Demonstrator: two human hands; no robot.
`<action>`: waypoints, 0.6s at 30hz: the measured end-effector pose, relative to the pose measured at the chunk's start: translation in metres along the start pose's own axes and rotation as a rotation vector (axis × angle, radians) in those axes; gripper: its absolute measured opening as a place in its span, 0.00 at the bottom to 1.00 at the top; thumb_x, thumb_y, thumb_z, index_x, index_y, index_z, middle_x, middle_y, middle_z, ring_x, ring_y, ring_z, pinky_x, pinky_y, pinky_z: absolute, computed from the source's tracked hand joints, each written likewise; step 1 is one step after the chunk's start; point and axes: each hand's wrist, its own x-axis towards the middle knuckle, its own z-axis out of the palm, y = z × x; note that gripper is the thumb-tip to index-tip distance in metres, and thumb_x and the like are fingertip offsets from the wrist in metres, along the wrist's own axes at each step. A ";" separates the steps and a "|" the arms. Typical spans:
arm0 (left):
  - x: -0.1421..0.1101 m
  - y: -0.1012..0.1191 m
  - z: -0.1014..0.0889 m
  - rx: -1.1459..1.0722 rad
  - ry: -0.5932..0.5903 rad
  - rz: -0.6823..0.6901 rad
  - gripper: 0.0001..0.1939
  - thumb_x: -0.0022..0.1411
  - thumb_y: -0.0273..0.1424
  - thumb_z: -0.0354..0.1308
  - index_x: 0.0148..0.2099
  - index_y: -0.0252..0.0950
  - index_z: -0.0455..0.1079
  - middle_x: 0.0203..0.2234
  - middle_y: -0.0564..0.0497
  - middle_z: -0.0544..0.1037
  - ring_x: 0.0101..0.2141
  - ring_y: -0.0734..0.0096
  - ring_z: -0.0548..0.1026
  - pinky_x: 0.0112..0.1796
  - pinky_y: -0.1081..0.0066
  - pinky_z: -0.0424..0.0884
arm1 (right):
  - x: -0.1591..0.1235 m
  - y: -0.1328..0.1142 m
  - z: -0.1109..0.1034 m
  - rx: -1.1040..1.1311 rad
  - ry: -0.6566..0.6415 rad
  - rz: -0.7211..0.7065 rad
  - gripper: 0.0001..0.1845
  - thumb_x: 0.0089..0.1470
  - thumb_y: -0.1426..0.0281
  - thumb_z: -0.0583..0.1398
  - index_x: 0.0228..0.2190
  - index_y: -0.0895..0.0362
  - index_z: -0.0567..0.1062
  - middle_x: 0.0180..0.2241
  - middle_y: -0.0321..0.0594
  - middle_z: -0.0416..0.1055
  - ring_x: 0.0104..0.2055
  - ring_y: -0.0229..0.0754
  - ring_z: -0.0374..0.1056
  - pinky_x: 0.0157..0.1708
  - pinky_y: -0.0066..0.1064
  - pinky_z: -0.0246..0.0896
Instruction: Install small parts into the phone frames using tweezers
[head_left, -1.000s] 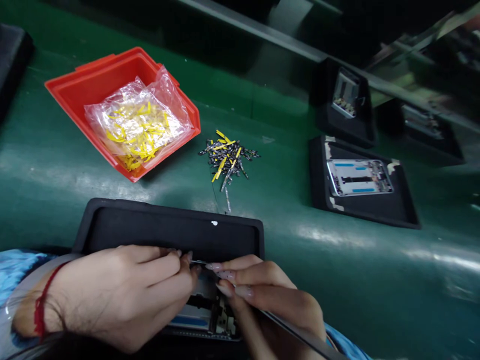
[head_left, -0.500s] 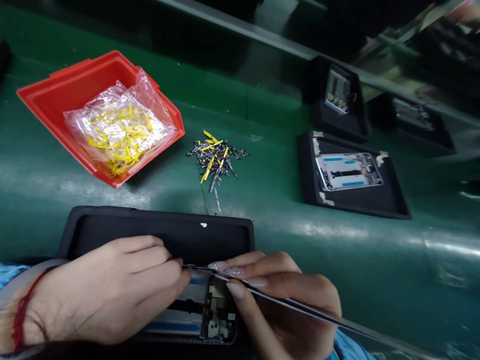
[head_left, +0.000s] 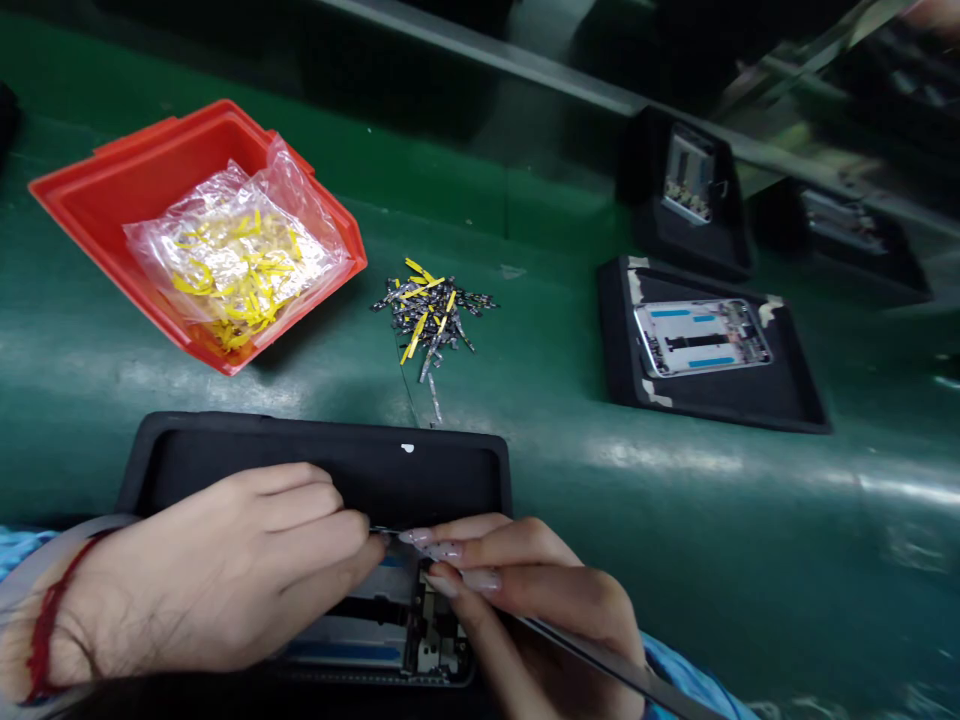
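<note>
An opened phone (head_left: 349, 655) with bare metal and circuit parts lies in a black tray (head_left: 322, 440) in front of me. My left hand (head_left: 247, 570) reaches across the phone, thumb and fingers pinched at its far edge. Whatever sits in that pinch is mostly hidden; only a thin dark sliver shows. In my right hand (head_left: 540, 600) are metal tweezers (head_left: 615, 670), their shaft running back to the lower right. Its fingertips cover the tweezers' tip, close beside my left fingertips over the phone's upper right part.
A red bin (head_left: 97, 200) holds a clear bag (head_left: 240, 270) of yellow strips. Beside it lies a pile of small black and yellow strips (head_left: 427, 310). Another opened phone (head_left: 701, 338) rests on a black tray (head_left: 795, 400) at right, with more phone trays behind.
My right hand has shifted left and closer to my left fingertips, turning the tweezers' shaft lower. The left hand has barely moved. The phone stays in its tray.
</note>
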 end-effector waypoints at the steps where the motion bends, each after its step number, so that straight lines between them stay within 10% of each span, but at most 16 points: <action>1: 0.000 0.000 0.000 -0.015 0.021 0.019 0.15 0.69 0.26 0.43 0.44 0.40 0.71 0.29 0.56 0.74 0.28 0.74 0.69 0.39 0.74 0.67 | 0.000 0.000 -0.002 -0.003 -0.034 -0.006 0.27 0.53 0.84 0.60 0.49 0.45 0.70 0.34 0.37 0.75 0.37 0.45 0.76 0.33 0.36 0.77; 18: 0.000 -0.002 -0.002 -0.094 0.018 0.049 0.16 0.68 0.24 0.42 0.44 0.39 0.71 0.32 0.53 0.75 0.32 0.71 0.71 0.38 0.71 0.69 | 0.000 -0.011 -0.009 -0.089 -0.116 0.002 0.30 0.51 0.88 0.59 0.51 0.49 0.69 0.38 0.40 0.75 0.42 0.48 0.74 0.37 0.39 0.76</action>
